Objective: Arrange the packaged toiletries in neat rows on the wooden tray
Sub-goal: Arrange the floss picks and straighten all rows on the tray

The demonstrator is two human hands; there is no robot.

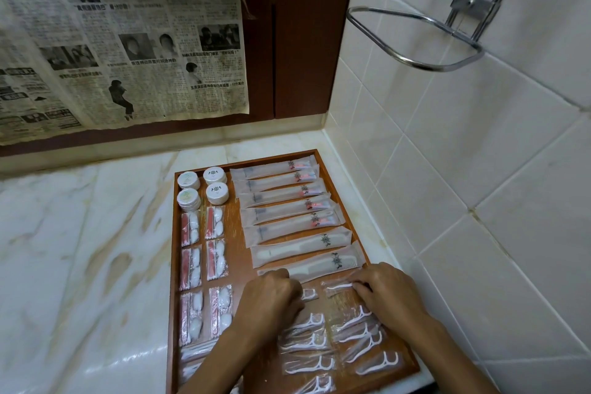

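Observation:
A wooden tray [237, 269] lies on the marble counter, filled with packaged toiletries. Round white soap packs [217, 190] sit at its far left corner. Below them run two columns of cotton swab packs [191, 229]. Long frosted toothbrush packs [281, 192] and comb packs [307, 243] lie in a row on the right. Clear floss pick packets [308, 342] fill the near right part. My left hand [271, 297] is curled over a floss pick packet [309, 294]. My right hand [388, 293] pinches another floss pick packet [339, 286] at its right end.
White tiled wall [463, 169] rises close along the tray's right side, with a chrome wire rack [415, 54] mounted above. A newspaper [121, 38] hangs on the dark wooden panel behind. Marble counter [80, 249] stretches to the left of the tray.

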